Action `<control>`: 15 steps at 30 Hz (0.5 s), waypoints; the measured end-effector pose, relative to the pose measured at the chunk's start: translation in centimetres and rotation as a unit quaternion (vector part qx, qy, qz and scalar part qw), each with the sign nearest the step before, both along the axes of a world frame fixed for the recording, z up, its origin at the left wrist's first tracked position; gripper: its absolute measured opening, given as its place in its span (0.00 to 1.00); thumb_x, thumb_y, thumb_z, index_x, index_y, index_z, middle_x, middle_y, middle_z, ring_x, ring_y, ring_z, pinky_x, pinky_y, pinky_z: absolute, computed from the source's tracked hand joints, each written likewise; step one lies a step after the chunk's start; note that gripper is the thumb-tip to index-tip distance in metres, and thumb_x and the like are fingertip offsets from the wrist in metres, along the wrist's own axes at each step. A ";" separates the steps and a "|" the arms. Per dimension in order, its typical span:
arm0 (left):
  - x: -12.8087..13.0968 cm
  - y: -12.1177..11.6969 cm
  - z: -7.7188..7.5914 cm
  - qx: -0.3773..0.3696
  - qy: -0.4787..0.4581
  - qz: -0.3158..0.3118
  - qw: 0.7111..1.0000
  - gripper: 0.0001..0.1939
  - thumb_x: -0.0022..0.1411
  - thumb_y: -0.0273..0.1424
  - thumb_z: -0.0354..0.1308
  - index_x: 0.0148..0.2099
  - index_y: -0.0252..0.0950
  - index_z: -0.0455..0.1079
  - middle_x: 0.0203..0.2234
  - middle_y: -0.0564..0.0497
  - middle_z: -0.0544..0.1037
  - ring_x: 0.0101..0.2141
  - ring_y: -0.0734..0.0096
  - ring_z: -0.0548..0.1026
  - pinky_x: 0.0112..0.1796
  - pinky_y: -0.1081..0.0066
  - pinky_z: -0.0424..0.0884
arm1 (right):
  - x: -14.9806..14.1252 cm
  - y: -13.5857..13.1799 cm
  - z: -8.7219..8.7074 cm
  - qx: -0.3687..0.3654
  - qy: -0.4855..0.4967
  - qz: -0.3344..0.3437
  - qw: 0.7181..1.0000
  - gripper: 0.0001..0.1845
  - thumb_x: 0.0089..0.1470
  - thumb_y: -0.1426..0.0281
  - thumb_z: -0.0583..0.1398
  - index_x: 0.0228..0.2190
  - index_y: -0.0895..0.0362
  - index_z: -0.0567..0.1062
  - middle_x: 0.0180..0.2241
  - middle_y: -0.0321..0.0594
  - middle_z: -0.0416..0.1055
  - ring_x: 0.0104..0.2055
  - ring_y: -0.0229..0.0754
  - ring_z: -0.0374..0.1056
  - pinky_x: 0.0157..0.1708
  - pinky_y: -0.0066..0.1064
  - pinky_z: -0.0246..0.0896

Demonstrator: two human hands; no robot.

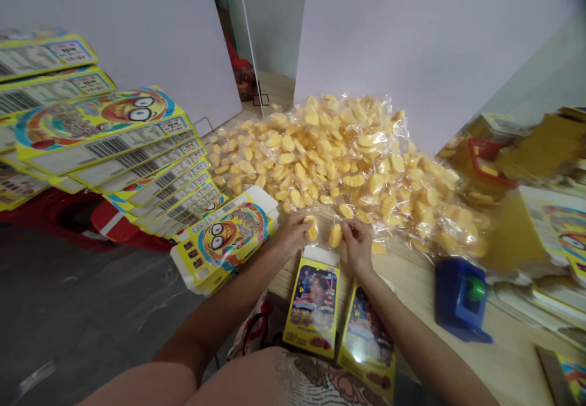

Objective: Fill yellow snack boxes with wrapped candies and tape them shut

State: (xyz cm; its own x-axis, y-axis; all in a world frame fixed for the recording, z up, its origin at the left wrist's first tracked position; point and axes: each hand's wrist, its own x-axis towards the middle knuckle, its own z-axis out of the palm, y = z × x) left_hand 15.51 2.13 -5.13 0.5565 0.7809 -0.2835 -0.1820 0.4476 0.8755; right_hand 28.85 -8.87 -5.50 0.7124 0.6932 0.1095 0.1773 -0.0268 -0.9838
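Lightly, the left hand (pixel 291 235) pinches a yellow wrapped sweet (pixel 312 229) between thumb and fingers, nearly closed on it, while the right hand (pixel 358 246) holds a second yellow wrapped sweet (pixel 336 235) in the same way, just apart from the first. Nearest the person, two printed yellow cartons (pixel 314 308) lie on a light wooden table (pixel 412 296) below the hands. Each sweet looks light and slippery in its film, perhaps fragile, so a gentle pinch across its middle seems safest. Just beyond spreads a large heap of yellow wrapped sweets (pixel 339 162) on clear plastic. To the left sit a yellow cartoon-printed box (pixel 224 241) and overlapping flat carton blanks (pixel 114 143); to the right, a blue device with a green knob (pixel 460 299). White panels (pixel 412 33) stand farthest away.
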 end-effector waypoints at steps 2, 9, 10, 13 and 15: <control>-0.6 -0.5 -0.6 0.031 0.014 -0.027 0.999 0.09 0.45 0.31 0.65 0.26 0.32 0.69 0.21 0.53 0.72 0.23 0.75 0.68 0.25 0.76 0.61 | -0.6 -0.4 -0.8 -0.010 0.017 0.013 1.000 0.14 0.53 0.58 0.57 0.30 0.58 0.72 0.27 0.37 0.69 0.30 0.40 0.62 0.30 0.30 0.59; -3.0 -1.4 -0.9 0.329 0.197 -0.185 0.905 0.18 0.46 0.22 0.56 0.43 0.36 0.70 0.23 0.56 0.70 0.25 0.73 0.67 0.28 0.75 0.60 | -1.6 -2.7 -1.7 -0.105 -0.036 0.166 0.980 0.05 0.48 0.68 0.59 0.27 0.55 0.67 0.20 0.30 0.62 0.22 0.37 0.59 0.24 0.27 0.54; -3.3 -1.4 -0.7 0.364 0.212 -0.196 0.885 0.16 0.47 0.22 0.55 0.41 0.36 0.71 0.24 0.55 0.71 0.26 0.72 0.67 0.30 0.74 0.60 | -1.6 -2.9 -1.4 -0.123 -0.071 0.197 0.970 0.03 0.48 0.69 0.58 0.29 0.55 0.67 0.20 0.30 0.63 0.22 0.37 0.59 0.23 0.27 0.53; -4.4 -1.8 -0.5 0.469 0.258 -0.227 0.813 0.05 0.53 0.27 0.56 0.26 0.35 0.71 0.24 0.52 0.71 0.29 0.69 0.67 0.34 0.70 0.61 | -2.0 -3.3 -0.4 -0.167 -0.185 0.294 0.923 0.09 0.55 0.69 0.55 0.24 0.55 0.69 0.19 0.32 0.64 0.23 0.37 0.60 0.25 0.28 0.52; -5.1 -2.2 -0.4 0.520 0.281 -0.255 0.765 0.11 0.56 0.31 0.56 0.22 0.36 0.70 0.21 0.51 0.70 0.28 0.67 0.66 0.34 0.67 0.60 | -2.3 -3.4 0.2 -0.178 -0.235 0.336 0.895 0.20 0.58 0.65 0.54 0.17 0.56 0.68 0.18 0.34 0.65 0.25 0.38 0.62 0.28 0.29 0.54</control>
State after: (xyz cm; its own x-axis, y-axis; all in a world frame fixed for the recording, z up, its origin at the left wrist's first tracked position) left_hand 10.39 -0.07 -5.53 0.8825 0.4688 0.0375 0.3204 -0.6576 0.6819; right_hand 26.57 -12.31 -5.34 0.0554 0.9981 -0.0252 0.6623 -0.0556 -0.7471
